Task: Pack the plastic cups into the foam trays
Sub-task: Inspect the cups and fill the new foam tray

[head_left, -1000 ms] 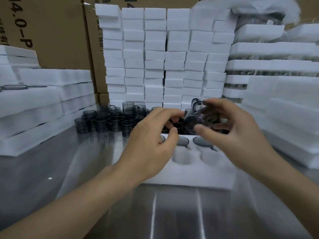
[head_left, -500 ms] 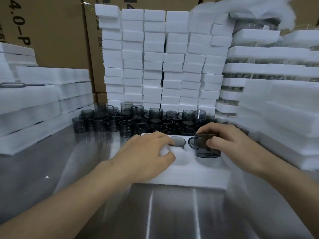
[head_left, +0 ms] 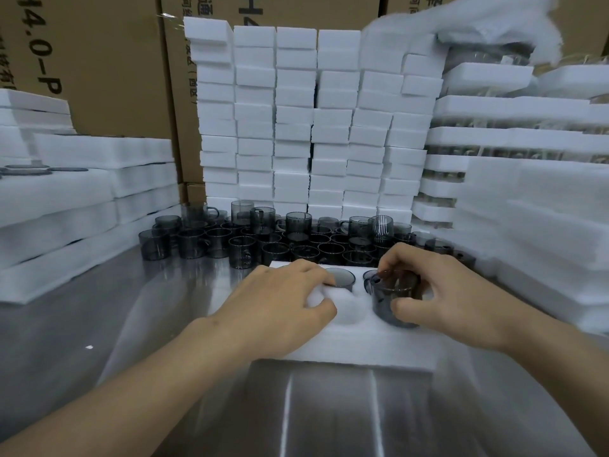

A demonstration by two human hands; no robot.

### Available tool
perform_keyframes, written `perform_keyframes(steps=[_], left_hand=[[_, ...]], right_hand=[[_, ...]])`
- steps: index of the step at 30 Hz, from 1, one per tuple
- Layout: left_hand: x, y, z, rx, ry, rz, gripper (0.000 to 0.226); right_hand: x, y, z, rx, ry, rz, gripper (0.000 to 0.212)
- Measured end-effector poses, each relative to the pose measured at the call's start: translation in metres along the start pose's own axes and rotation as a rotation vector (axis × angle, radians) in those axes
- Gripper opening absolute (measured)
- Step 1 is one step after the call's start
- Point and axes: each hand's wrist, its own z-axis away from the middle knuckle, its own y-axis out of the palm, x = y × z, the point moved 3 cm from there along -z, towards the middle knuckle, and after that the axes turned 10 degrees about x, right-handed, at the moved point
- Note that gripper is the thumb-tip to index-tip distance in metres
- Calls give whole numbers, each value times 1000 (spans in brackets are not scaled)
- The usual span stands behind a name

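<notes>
On the steel table [head_left: 158,324], left hand [head_left: 276,300] rests palm-down, fingers relaxed, on foam tray [head_left: 346,352]; right hand [head_left: 454,298] grips a cup [head_left: 382,293].

The left hand [head_left: 280,305] covers the foam tray's [head_left: 346,352] left pockets, so their contents cannot be told

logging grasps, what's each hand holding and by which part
The right hand grips a grey cup, fingers over its rim and thumb on its near wall. The left hand rests on the foam tray, holding no cup.
</notes>
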Motion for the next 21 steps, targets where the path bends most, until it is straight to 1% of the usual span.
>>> perform_keyframes(steps=[4, 6, 7, 10, 12, 13, 15, 16, 17, 18, 19, 21], left_hand=[[1, 1, -1, 5, -9, -20, 43], [1, 1, -1, 5, -18, -24, 44], [0, 1, -1, 4, -17, -25, 44], [-1, 0, 0, -2, -5, -19, 44], [-2, -1, 0, -8, 1, -16, 45], [-2, -1, 0, -9, 2, -22, 46], [-3, 0, 0, -6, 4, -24, 45], [-2, 0, 0, -4, 3, -21, 44], [-2, 0, 0, -4, 2, -21, 43], [-2, 0, -1, -5, 0, -22, 43], [-2, 1, 0, -7, 0, -22, 43], [-2, 0, 0, -14, 8, -20, 44]], right_hand=[[-2, 1, 0, 63, 20, 55, 32], [-3, 1, 0, 72, 37, 92, 31], [-3, 2, 0, 57, 24, 104, 34], [5, 5, 1, -63, -89, 162, 61], [14, 9, 0, -121, -144, 227, 73], [15, 13, -1, -97, -144, 253, 76], [13, 21, -4, 87, -80, 285, 79], [10, 26, -4, 188, -39, 300, 78], [8, 29, -5, 240, -16, 308, 74], [8, 30, -5, 247, -10, 302, 69], [8, 30, -4, 228, -11, 283, 70], [10, 26, -3, 115, -31, 264, 85]])
